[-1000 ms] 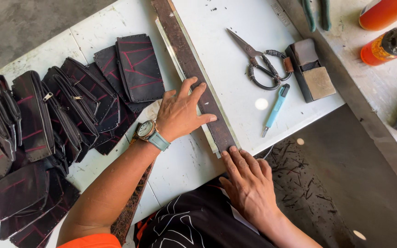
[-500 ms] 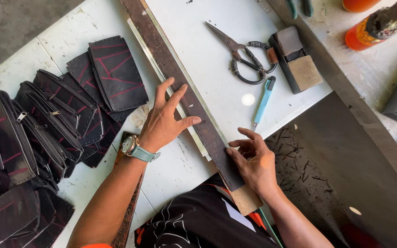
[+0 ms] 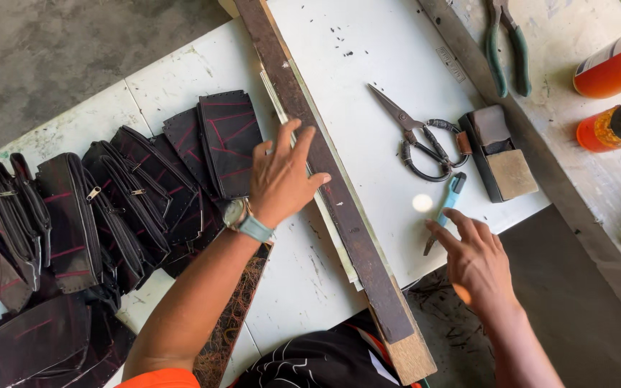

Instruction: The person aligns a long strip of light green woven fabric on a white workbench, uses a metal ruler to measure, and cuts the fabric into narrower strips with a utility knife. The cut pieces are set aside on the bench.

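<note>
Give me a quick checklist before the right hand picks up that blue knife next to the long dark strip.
1. Left hand pressing on the long dark strip: ok, palm and fingers lie on it.
2. Right hand empty: ok, fingers are spread with nothing in them.
3. Blue knife within reach: ok, it lies just past the right fingertips on the white table.
4. Blade covered: cannot tell, the tip is too small to make out.
5. Scissors clear of the knife: ok, they lie apart, further up the table.
6. Strip lined up on the pale sheet beneath it: cannot tell, only the sheet's edges show.
</note>
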